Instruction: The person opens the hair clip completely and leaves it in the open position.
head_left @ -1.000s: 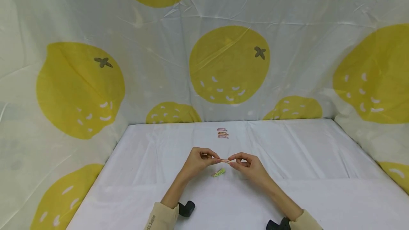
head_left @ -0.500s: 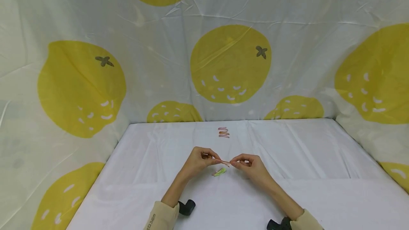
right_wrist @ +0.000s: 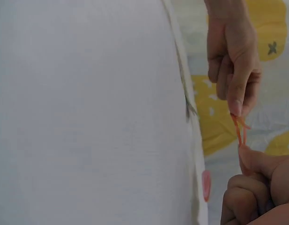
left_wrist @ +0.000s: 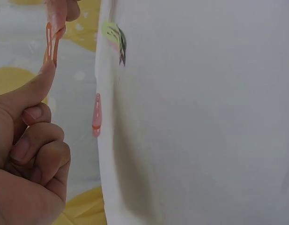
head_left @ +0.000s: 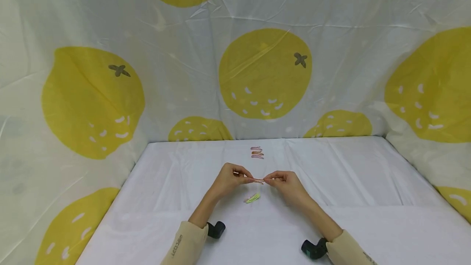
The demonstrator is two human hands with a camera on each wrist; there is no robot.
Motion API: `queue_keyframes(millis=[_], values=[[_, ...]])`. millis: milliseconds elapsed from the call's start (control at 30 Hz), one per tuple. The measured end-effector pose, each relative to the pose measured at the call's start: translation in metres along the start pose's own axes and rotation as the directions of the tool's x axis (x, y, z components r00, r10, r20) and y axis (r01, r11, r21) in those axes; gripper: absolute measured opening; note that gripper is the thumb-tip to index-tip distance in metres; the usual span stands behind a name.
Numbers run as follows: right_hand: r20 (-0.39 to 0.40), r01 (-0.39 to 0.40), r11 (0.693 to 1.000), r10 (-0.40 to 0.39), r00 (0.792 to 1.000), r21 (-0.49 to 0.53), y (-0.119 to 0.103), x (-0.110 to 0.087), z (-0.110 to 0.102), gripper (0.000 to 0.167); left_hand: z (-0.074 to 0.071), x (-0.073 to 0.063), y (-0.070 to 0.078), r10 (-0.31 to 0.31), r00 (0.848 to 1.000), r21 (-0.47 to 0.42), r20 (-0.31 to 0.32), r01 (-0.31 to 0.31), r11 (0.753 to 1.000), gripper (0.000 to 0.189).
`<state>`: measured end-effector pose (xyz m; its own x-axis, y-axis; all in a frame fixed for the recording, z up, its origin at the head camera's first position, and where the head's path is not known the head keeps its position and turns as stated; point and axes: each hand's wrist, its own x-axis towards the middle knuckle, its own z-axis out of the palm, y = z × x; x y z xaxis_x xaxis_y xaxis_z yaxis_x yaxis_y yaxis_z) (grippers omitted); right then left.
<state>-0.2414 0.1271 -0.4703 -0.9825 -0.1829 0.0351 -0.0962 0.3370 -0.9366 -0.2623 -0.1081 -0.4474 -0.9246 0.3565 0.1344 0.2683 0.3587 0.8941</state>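
Note:
An orange snap hair clip [head_left: 259,181] is held in the air between my two hands, above the white table. My left hand [head_left: 227,181] pinches one end with thumb and forefinger. At the other end my right hand [head_left: 288,185] pinches it the same way. In the right wrist view the strands of the clip [right_wrist: 237,129] stand apart, one tip sticking out sideways. Below the hands, on the cloth, lie a lime green hair clip [head_left: 254,198] and a pinkish one [head_left: 246,200] touching it. Fingertips hide both ends of the held clip.
Toward the back of the table, a short column of hair clips lies in line: pink [head_left: 256,148], orange [head_left: 257,153] and pink [head_left: 257,157]. White cloth [head_left: 154,179] covers the table. A lemon-print curtain [head_left: 265,77] closes off the back and sides.
Both hands have risen slightly and moved a little away from me with the orange hair clip. Its strands have shifted between the fingers. The clips on the table stay where they were.

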Motion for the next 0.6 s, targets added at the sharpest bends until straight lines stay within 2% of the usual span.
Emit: queue_keyframes(millis=[167, 333, 467, 600], values=[[-0.053, -0.055, 0.998, 0.054, 0.997, -0.012, 0.002, 0.034, -0.002, 0.014, -0.004, 0.032, -0.005, -0.048, 0.999, 0.065, -0.021, 0.050, 0.997, 0.007], [-0.070, -0.042, 0.998, 0.039, 0.997, -0.044, 0.005, 0.067, -0.006, 0.017, -0.005, 0.062, -0.015, -0.080, 0.995, 0.088, -0.056, 0.085, 0.993, 0.006], [-0.085, -0.018, 0.996, 0.010, 0.996, -0.090, 0.011, 0.085, -0.005, 0.017, -0.005, 0.078, -0.025, -0.100, 0.991, 0.105, -0.093, 0.109, 0.989, 0.006], [-0.087, -0.033, 0.991, 0.022, 0.996, -0.128, 0.016, 0.092, -0.003, 0.017, -0.002, 0.088, -0.030, -0.110, 0.988, 0.140, -0.110, 0.125, 0.982, 0.005]])
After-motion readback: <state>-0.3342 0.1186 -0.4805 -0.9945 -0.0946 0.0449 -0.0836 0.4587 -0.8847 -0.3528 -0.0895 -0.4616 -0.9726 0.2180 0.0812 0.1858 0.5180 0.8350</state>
